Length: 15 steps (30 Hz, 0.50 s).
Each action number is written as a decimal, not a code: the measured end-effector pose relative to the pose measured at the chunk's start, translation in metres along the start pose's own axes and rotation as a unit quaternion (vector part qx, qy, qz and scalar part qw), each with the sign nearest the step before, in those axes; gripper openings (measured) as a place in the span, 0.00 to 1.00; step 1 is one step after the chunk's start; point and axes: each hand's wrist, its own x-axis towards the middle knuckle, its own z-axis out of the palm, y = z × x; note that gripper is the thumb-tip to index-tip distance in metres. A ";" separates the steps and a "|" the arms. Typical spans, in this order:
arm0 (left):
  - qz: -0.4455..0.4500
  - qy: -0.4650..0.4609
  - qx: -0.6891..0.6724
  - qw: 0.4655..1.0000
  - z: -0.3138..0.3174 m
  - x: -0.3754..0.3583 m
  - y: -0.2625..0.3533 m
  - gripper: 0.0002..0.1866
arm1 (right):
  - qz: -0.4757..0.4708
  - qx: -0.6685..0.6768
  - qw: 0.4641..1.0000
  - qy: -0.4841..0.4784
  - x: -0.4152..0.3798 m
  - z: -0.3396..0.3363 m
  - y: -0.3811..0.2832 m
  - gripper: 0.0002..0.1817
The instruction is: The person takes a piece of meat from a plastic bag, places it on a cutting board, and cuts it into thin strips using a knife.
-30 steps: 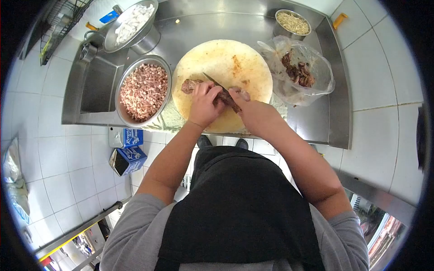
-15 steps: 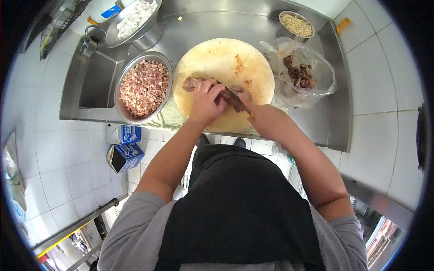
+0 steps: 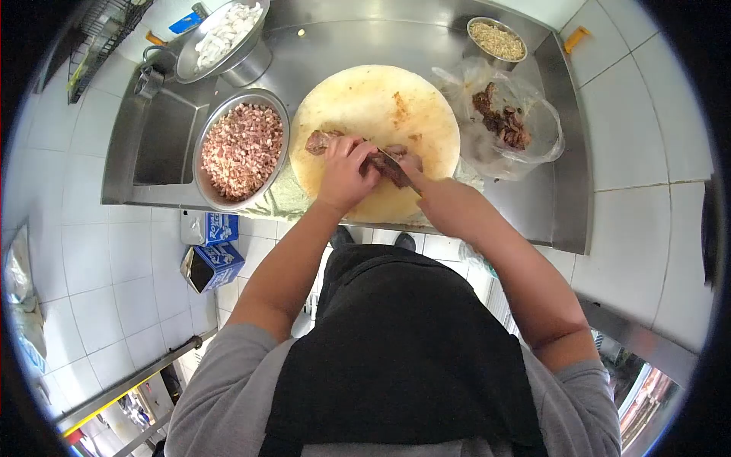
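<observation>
A long piece of dark reddish-brown meat (image 3: 318, 142) lies across a round cutting board (image 3: 365, 95). My left hand (image 3: 347, 171) presses down on it from the near side, its fingers curled over the meat. My right hand (image 3: 451, 204) is closed round the handle of a knife (image 3: 394, 163). The blade slants up and to the left, resting against the meat just right of my left fingers. More meat sits to the right of the blade, partly hidden by it and by my right hand.
Left of the board stands a bowl of diced meat (image 3: 242, 152). Behind it, a tilted bowl holds white pieces (image 3: 227, 36). On the right are a plastic bag (image 3: 544, 148) with dark meat and a bowl of pale shreds (image 3: 496, 41). A sink (image 3: 164, 152) lies far left.
The knife has shifted slightly, and my right hand has turned a little with it. My left hand stays on the meat in nearly the same place.
</observation>
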 end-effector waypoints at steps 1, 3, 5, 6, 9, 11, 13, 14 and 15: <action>-0.001 0.002 0.000 1.000 0.000 0.001 0.001 0.20 | -0.001 -0.002 1.000 0.000 -0.012 -0.005 0.000 0.39; 0.008 0.011 0.014 1.000 -0.001 0.000 0.001 0.19 | 0.048 -0.022 0.995 -0.082 -0.032 -0.015 0.002 0.39; 0.009 0.017 0.010 1.000 0.000 -0.003 -0.003 0.19 | 0.040 -0.020 0.996 -0.076 -0.028 -0.009 0.001 0.39; 0.019 0.026 0.005 0.999 0.002 -0.001 -0.003 0.18 | 0.036 -0.019 0.997 -0.061 -0.027 -0.006 0.004 0.39; 0.012 0.010 0.006 1.000 0.000 0.000 -0.001 0.18 | 0.024 -0.015 0.999 -0.031 0.008 0.015 0.003 0.39; 0.013 0.013 0.003 1.000 0.000 0.000 -0.002 0.18 | 0.024 -0.015 0.999 -0.019 0.006 0.018 0.004 0.39; 0.012 0.016 -0.005 1.000 0.002 0.001 -0.001 0.18 | 0.027 -0.017 0.999 -0.013 -0.008 0.014 0.002 0.39; 0.014 0.023 0.002 1.000 0.002 0.000 -0.001 0.17 | 0.043 -0.024 0.997 -0.051 -0.026 0.002 -0.001 0.39; 0.016 0.030 0.010 0.999 0.001 0.000 0.000 0.17 | 0.058 -0.031 0.994 -0.090 -0.035 -0.004 -0.003 0.39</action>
